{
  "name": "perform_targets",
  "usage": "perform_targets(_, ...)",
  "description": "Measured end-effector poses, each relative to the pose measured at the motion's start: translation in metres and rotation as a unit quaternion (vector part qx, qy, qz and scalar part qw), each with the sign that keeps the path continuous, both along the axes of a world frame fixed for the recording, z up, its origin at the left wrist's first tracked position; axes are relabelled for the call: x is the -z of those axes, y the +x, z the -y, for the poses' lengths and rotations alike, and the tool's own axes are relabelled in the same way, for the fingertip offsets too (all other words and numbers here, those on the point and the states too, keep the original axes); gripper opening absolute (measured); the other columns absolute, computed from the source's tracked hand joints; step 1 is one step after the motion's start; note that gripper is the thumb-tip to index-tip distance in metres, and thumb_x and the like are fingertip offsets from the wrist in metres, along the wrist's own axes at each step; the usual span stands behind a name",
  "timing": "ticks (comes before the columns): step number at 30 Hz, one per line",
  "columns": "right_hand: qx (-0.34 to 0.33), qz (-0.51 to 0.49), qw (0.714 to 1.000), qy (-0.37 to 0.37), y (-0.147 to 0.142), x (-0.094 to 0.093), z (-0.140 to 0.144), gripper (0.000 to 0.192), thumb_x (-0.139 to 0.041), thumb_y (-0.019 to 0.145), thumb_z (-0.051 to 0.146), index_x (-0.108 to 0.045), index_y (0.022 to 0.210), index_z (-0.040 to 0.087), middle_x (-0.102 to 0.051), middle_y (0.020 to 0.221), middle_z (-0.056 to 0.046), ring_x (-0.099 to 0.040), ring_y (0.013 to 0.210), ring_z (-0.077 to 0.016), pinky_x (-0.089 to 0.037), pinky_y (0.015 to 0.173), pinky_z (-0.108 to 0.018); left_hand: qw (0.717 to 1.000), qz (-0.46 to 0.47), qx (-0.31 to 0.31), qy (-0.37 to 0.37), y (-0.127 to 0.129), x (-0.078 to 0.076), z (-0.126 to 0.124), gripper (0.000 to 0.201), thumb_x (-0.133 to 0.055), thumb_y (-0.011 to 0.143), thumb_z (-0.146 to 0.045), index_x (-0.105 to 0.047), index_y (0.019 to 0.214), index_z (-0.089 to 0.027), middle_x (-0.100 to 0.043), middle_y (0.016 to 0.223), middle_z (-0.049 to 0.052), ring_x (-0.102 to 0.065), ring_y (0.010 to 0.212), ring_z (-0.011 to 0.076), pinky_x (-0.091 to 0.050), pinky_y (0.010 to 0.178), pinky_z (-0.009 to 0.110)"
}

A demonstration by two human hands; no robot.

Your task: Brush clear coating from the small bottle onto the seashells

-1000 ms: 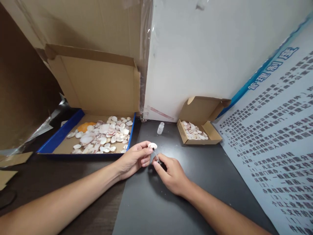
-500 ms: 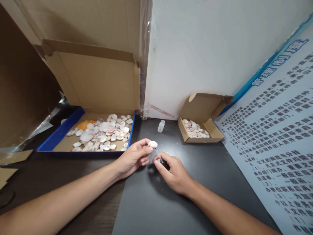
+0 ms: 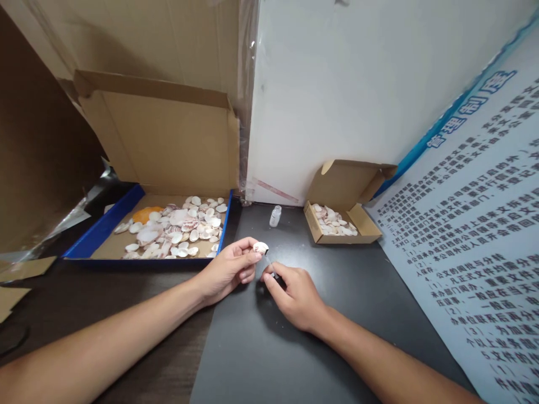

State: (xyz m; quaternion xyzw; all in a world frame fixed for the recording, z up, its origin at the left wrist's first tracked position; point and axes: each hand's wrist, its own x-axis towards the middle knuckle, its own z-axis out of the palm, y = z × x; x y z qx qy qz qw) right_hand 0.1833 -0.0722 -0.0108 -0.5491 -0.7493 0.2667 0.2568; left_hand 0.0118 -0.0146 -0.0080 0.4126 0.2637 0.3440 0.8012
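A small white seashell [image 3: 260,247] with brownish marks is pinched between the thumb and fingers of my left hand [image 3: 236,262]. My right hand [image 3: 293,293], closed, grips a thin pale stick-like tool [image 3: 269,259] whose far end reaches the shell's lower right edge. A small dark spot shows where they meet; whether the tip touches the shell I cannot tell. Most of the tool is hidden by my fingers. Beyond both hands, a small whitish bottle [image 3: 275,216] stands upright on the dark mat [image 3: 244,348].
On the left, an open cardboard box with blue sides [image 3: 147,260] holds many loose shells and an orange one [image 3: 147,214]. A smaller open cardboard box [image 3: 346,239] with shells stands at back right. A printed sign [image 3: 471,224] leans along the right; a white panel [image 3: 328,84] rises behind.
The shell is turned slightly, and a dark spot now shows at its lower edge. Both hands stay close together; the whole view has shifted a little.
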Motion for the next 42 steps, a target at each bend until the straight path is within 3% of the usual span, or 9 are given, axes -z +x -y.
perform_targets(22, 0.003, -0.089, 0.996, 0.013, 0.0029, 0.0009, 0.001, 0.023, -0.044, 0.094, 0.03, -0.056, 0.079, 0.019, -0.059, 0.066, 0.002, -0.052, 0.06, -0.0117, -0.036, 0.062, -0.022, 0.999, -0.04, -0.022, 0.019, 0.0009, 0.0021, 0.0004, 0.026, -0.075, 0.078, -0.031, -0.055, 0.085, -0.016, -0.042, 0.061, -0.008, -0.029, 0.043, 0.0006, -0.022, 0.044, 0.018)
perform_targets(30, 0.073, -0.051, 0.996, 0.01, 0.0025, 0.0019, -0.0008, 0.027, -0.044, 0.095, 0.033, -0.055, 0.074, 0.019, -0.054, 0.06, 0.003, -0.048, 0.056, -0.0114, -0.032, 0.057, -0.021, 0.999, -0.043, -0.021, 0.02, 0.0004, -0.0014, 0.0029, 0.028, -0.077, 0.075, -0.031, -0.056, 0.084, -0.016, -0.044, 0.06, -0.008, -0.03, 0.043, 0.0007, -0.024, 0.044, 0.018)
perform_targets(32, 0.054, -0.047, 0.997, 0.015, 0.0022, 0.0011, 0.0004, 0.026, -0.044, 0.094, 0.031, -0.057, 0.076, 0.019, -0.056, 0.06, 0.003, -0.049, 0.056, -0.0112, -0.032, 0.057, -0.021, 0.998, -0.043, -0.038, 0.022, 0.0009, -0.0012, 0.0029, 0.028, -0.078, 0.075, -0.031, -0.056, 0.085, -0.016, -0.043, 0.06, -0.009, -0.029, 0.043, 0.0006, -0.023, 0.043, 0.018)
perform_targets(36, -0.044, -0.021, 0.998, 0.043, 0.0009, -0.0011, 0.0037, 0.02, -0.047, 0.091, 0.028, -0.062, 0.079, 0.019, -0.058, 0.061, 0.002, -0.049, 0.054, -0.0109, -0.031, 0.057, -0.022, 0.997, -0.047, -0.06, 0.025, 0.0016, -0.0003, 0.0017, 0.029, -0.078, 0.074, -0.032, -0.057, 0.086, -0.016, -0.044, 0.063, -0.008, -0.028, 0.043, 0.0001, -0.021, 0.042, 0.017)
perform_targets(40, 0.048, -0.024, 0.998, 0.037, 0.0014, -0.0017, 0.0037, 0.023, -0.044, 0.093, 0.03, -0.063, 0.085, 0.019, -0.059, 0.062, 0.002, -0.05, 0.053, -0.0115, -0.031, 0.056, -0.022, 0.997, -0.052, -0.051, 0.027, 0.0012, 0.0002, 0.001, 0.028, -0.077, 0.075, -0.032, -0.057, 0.085, -0.016, -0.044, 0.062, -0.008, -0.029, 0.042, 0.0003, -0.022, 0.042, 0.017)
perform_targets(42, 0.063, -0.038, 0.997, 0.027, 0.0023, -0.0016, 0.0035, 0.022, -0.046, 0.093, 0.031, -0.064, 0.095, 0.019, -0.057, 0.061, 0.003, -0.048, 0.051, -0.0109, -0.031, 0.054, -0.022, 0.997, -0.053, -0.052, 0.026, 0.0009, 0.0002, 0.001, 0.028, -0.077, 0.076, -0.032, -0.057, 0.085, -0.016, -0.047, 0.064, -0.007, -0.029, 0.042, 0.0001, -0.023, 0.042, 0.017)
